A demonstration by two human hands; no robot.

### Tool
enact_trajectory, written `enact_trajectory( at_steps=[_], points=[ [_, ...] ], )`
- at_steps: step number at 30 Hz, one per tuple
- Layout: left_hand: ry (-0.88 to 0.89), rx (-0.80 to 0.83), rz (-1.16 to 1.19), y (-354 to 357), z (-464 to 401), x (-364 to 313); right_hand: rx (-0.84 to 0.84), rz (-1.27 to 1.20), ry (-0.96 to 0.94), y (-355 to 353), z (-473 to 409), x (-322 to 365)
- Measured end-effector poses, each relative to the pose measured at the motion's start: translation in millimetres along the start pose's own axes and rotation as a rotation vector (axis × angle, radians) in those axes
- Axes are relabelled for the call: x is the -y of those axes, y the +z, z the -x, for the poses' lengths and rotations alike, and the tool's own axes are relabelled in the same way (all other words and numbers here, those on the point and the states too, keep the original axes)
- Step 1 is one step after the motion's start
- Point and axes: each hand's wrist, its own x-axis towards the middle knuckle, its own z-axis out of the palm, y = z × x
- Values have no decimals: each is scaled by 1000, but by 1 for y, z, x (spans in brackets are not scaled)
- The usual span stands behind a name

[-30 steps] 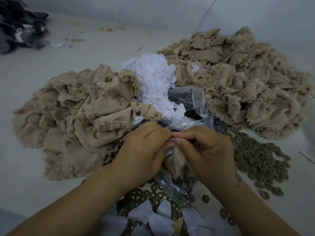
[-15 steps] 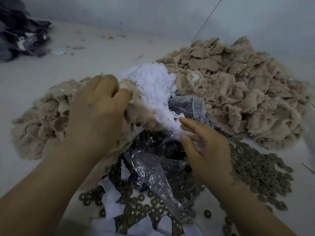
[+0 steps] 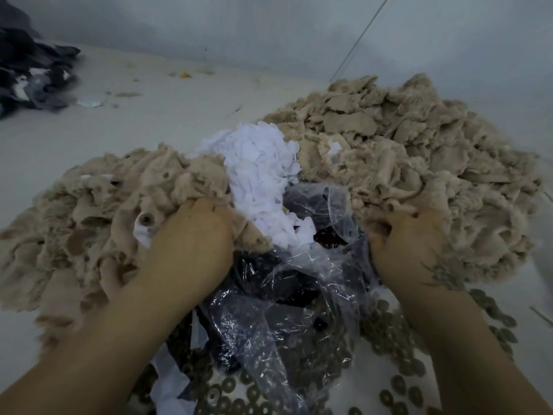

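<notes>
Two heaps of frayed beige fabric pieces lie on the pale floor, the left heap (image 3: 98,211) and the larger right heap (image 3: 425,151). My left hand (image 3: 191,238) digs into the left heap's near edge, fingers curled under the cloth and hidden. Over at the right heap's near edge, my right hand (image 3: 410,247) grips a bunch of beige pieces. Between the heaps sit white fabric cut-outs (image 3: 257,166) and a crumpled clear plastic bag (image 3: 284,298) with dark small parts inside.
Several brownish ring-shaped parts (image 3: 389,327) are scattered on the floor near me and to the right. White scraps (image 3: 167,381) lie by my left forearm. A dark cloth heap (image 3: 30,73) sits far left by the wall. Small litter (image 3: 184,74) dots the far floor.
Both hands left the small piece they held together over the bag. The left went onto the left heap, then down into its edge; the right moved out into the right heap.
</notes>
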Motion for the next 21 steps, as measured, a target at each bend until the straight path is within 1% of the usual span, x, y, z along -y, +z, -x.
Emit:
enact_trajectory(
  at_steps=[2,4,5,6,8,9,12,14,16,17,19,21],
  points=[
    [-26,-26,-29,6,1,9,66,129,20,2,-2,-3],
    [-31,20,-34,5,2,7,53,105,8,0,-3,-2],
    [-16,-4,-31,4,3,3,17,56,-4,-2,-2,-1],
    [5,-65,-33,1,4,-1,-50,7,-23,-6,0,1],
    [83,-225,-4,-3,8,-11,-193,-43,-75,-17,5,3],
    [120,-270,40,-3,10,-17,-226,-69,-96,-22,7,4],
    [201,-299,92,0,15,-33,-252,-164,-128,-31,12,5],
    [233,-277,111,3,15,-38,-314,-212,-165,-33,15,10],
    [241,-204,93,8,11,-38,-354,-265,-218,-33,20,17],
    [210,-151,63,10,8,-34,-349,-297,-237,-32,23,20],
    [76,-68,-19,12,0,-17,-320,-348,-258,-28,26,24],
    [6,-70,-67,12,-2,6,-301,-359,-255,-24,26,25]
  ],
)
